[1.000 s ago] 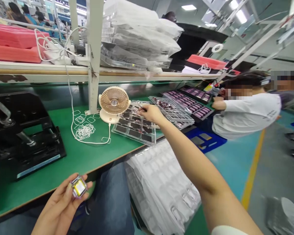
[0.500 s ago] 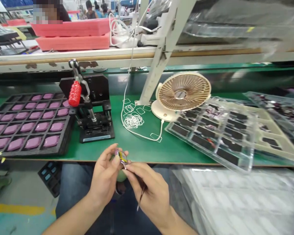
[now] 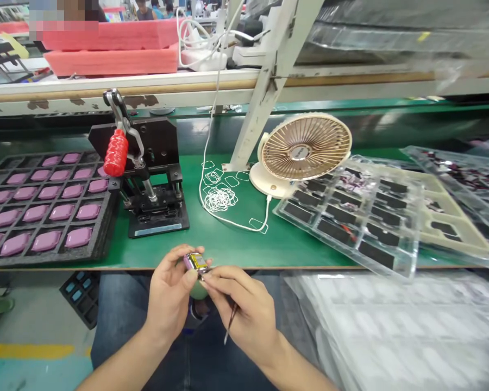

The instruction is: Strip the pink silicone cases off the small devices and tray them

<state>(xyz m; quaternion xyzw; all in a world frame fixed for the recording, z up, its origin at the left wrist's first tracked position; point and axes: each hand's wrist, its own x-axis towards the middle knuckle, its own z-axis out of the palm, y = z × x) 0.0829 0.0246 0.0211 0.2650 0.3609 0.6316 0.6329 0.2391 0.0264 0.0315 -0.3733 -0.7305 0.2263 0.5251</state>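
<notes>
- Since a second ago, the right hand (image 3: 242, 301) has come away from the clear compartment tray (image 3: 411, 260) to the purple device case (image 3: 188, 264); since half a second ago, the case's yellow-edged insert (image 3: 198, 262) has turned more upward.
- Fan (image 3: 309, 146): one badge at its hub, lettering too small to read; the faint marks on the purple shells (image 3: 78, 237) in the black foam tray (image 3: 101, 245) are likewise illegible.
- Left hand (image 3: 171, 288): narrow grip, thumb and fingers pinching the one case at the near edge of the green tabletop (image 3: 236, 244).
- Right hand: closed round one pair of tweezers (image 3: 230, 321), thumb and forefinger together at the case's right side; whether they pinch a small part there, I cannot tell.
- One black toggle press (image 3: 150, 187) with one red handle (image 3: 116, 153), right of the foam tray, whose near-edge row shows four shells.
- White rings (image 3: 219, 200) lie heaped between press and fan, too tangled to count.
- One cream tray (image 3: 470, 239) sits partly under the clear tray, toward the tabletop's right end.
- Two pink foam blocks (image 3: 114, 62), stacked, on the shelf.
</notes>
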